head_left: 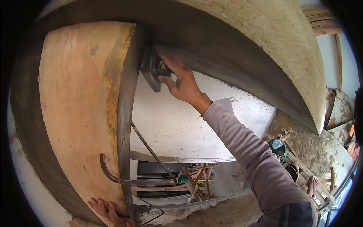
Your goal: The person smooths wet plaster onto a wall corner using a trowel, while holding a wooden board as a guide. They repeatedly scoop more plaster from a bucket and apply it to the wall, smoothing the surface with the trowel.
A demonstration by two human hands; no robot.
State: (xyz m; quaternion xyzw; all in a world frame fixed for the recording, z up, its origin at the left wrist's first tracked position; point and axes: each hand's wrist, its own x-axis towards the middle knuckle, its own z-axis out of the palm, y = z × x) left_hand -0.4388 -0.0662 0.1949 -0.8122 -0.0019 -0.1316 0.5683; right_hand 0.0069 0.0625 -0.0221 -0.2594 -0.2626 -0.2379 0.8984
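My right hand (183, 81) reaches up from the right, its fingers closed around a black hand float (153, 70), slightly blurred. The float sits against the smooth grey plaster where the upper curved band (177, 34) meets the edge of a curved plywood board (81, 87). Low on the board, my left hand (110, 214) lies with its fingers apart on the wood; its wrist is cut off by the lower edge. Yellowish and grey smears mark the board's right side. A bent metal rod (128, 182) hooks across the board's face.
A thinner straight rod (153, 151) slants down beside the board. Behind stands a white wall panel (185, 125). Wooden sticks (202, 179) are piled below. To the right are a green bucket (278, 146), a dark bucket (291, 170), planks, and another person's foot (313, 184).
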